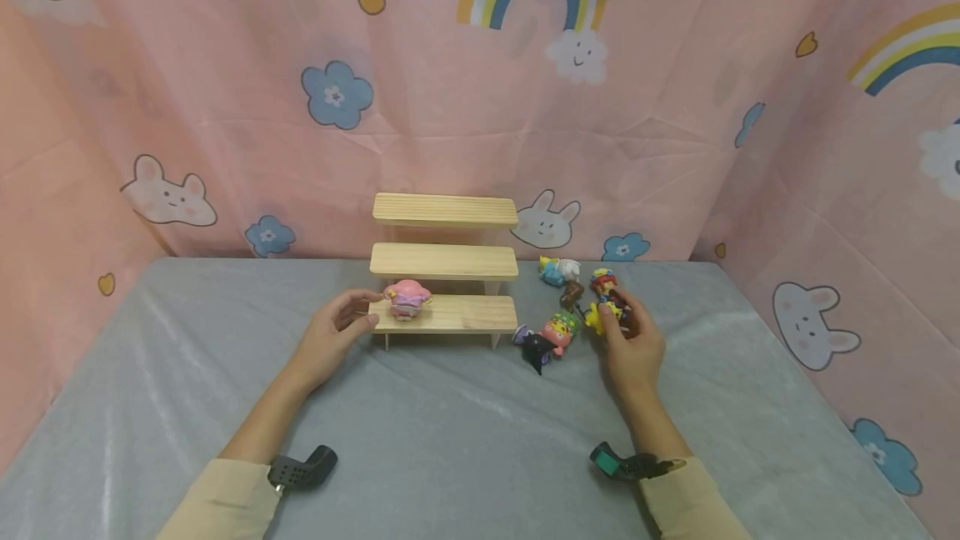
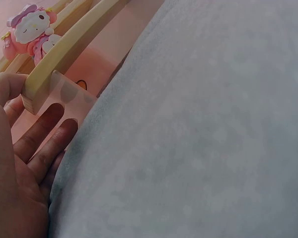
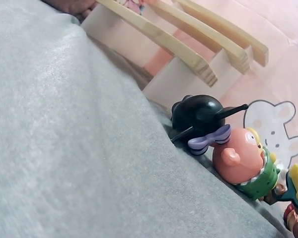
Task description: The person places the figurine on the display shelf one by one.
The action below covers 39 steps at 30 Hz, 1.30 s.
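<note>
A pink figurine (image 1: pixel 407 300) with a white face stands on the lowest step of a three-tier wooden display stand (image 1: pixel 480 315). My left hand (image 1: pixel 333 336) holds the left end of that step between thumb and index finger. In the left wrist view its other fingers (image 2: pixel 39 139) stretch out beneath, by the clear side panel. My right hand (image 1: pixel 636 348) pinches a small yellow figurine (image 1: pixel 596 319) at the right of the toy group, its far side hidden by the fingers. Close to it lies a red-haired figurine (image 1: pixel 602 280).
Between stand and right hand lie a black figurine (image 3: pixel 196 116) with a purple bow, a pink-headed one in green (image 3: pixel 241 156), a brown one (image 1: pixel 572 295) and a blue-and-white one (image 1: pixel 558 271). Behind the grey cloth-covered table (image 1: pixel 450 440) hangs a pink patterned curtain (image 1: pixel 420 148).
</note>
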Each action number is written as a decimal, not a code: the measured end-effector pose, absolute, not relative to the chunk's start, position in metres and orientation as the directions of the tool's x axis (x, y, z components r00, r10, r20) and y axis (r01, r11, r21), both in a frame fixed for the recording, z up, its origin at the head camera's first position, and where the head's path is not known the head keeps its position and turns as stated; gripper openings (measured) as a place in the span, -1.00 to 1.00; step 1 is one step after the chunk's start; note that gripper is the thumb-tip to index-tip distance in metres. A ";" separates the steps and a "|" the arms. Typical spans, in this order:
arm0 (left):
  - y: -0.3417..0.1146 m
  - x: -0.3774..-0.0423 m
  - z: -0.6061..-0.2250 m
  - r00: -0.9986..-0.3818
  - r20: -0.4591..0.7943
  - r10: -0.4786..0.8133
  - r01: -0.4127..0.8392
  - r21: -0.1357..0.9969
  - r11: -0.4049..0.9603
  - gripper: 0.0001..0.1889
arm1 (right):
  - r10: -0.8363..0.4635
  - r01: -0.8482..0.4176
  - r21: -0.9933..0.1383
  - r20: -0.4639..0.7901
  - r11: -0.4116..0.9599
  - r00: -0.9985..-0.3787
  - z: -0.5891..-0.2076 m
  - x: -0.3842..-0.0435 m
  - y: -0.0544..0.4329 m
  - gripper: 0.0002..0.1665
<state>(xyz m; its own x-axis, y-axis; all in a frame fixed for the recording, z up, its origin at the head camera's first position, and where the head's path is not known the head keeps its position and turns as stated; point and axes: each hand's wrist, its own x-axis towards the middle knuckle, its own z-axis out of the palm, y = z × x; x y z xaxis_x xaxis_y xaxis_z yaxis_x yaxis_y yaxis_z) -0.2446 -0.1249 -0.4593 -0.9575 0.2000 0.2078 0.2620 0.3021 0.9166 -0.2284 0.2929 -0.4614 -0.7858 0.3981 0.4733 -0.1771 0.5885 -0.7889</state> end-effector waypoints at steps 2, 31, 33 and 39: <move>-0.125 -0.245 -0.460 -0.958 0.207 0.200 0.261 0.918 0.300 -0.65 | 0.379 -0.198 -0.785 0.482 0.587 -0.790 -0.462 -0.229 0.293 -0.55; -0.124 -0.243 -0.457 -0.957 0.203 0.205 0.260 0.916 0.307 -0.65 | 0.308 -0.307 -0.783 0.524 0.541 -0.794 -0.442 -0.214 0.276 -0.57; -0.124 -0.243 -0.457 -0.957 0.203 0.205 0.260 0.916 0.306 -0.65 | 0.304 -0.309 -0.782 0.524 0.541 -0.795 -0.450 -0.219 0.281 -0.56; -0.124 -0.244 -0.458 -0.958 0.206 0.201 0.261 0.916 0.306 -0.65 | 0.258 -0.350 -0.737 0.572 0.578 -0.778 -0.461 -0.225 0.290 -0.54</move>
<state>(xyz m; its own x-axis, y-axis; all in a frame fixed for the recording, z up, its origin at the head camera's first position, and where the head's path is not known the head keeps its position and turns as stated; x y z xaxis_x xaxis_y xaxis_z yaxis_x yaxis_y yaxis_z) -0.2438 -0.1242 -0.4577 -0.9576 0.2009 0.2064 0.2615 0.3056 0.9155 -0.2249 0.2903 -0.4609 -0.7785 0.2581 0.5721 -0.3504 0.5776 -0.7373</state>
